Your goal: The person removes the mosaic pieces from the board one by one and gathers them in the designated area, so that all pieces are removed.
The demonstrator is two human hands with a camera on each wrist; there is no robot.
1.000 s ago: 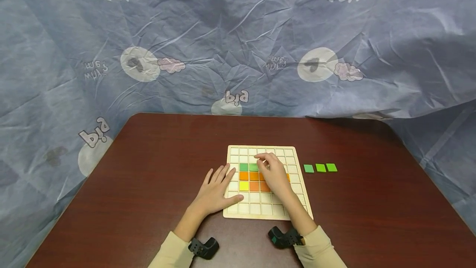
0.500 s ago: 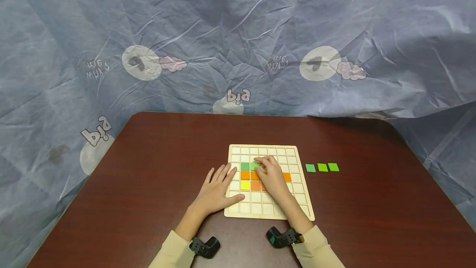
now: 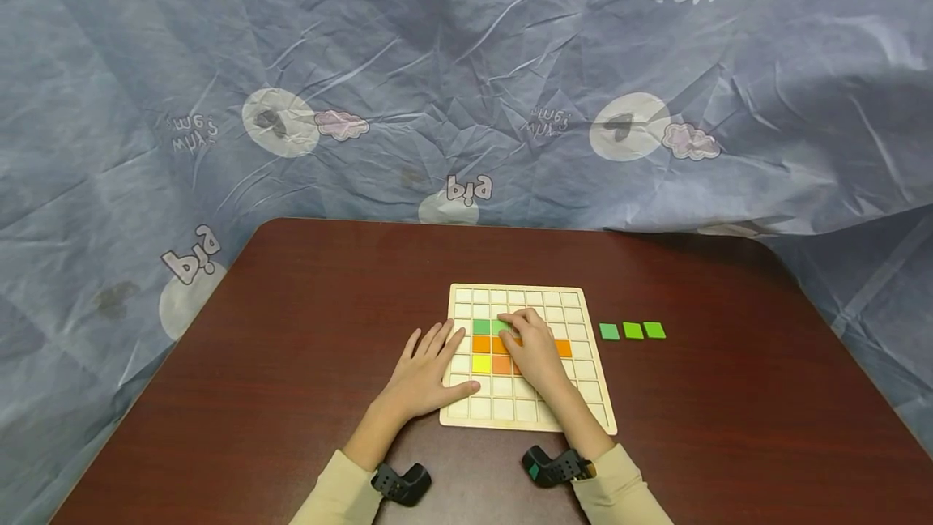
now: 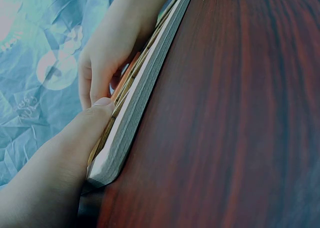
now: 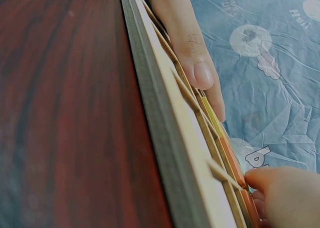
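Note:
A pale wooden grid board (image 3: 525,411) lies flat on the table. My left hand (image 3: 419,379) rests along its left edge with fingers spread and straight, the thumb over the lower left cells. With thumb and index finger, my right hand (image 3: 538,352) pinches a light green tile (image 3: 498,327) at a cell in the board's upper middle. Left of that tile sits a darker green tile (image 3: 481,327). Below are a row of orange tiles (image 3: 481,344), a yellow tile (image 3: 481,364) and a salmon tile (image 3: 500,364). The right hand hides some cells.
To the right of the board, a teal tile (image 3: 609,332) and two lime green tiles (image 3: 633,331) lie in a line on the brown table (image 3: 350,282). A patterned grey-blue cloth (image 3: 408,87) hangs behind the table.
My right hand has come slightly down and its thumb and index finger have closed around the light green tile. The left hand stays in place on the board.

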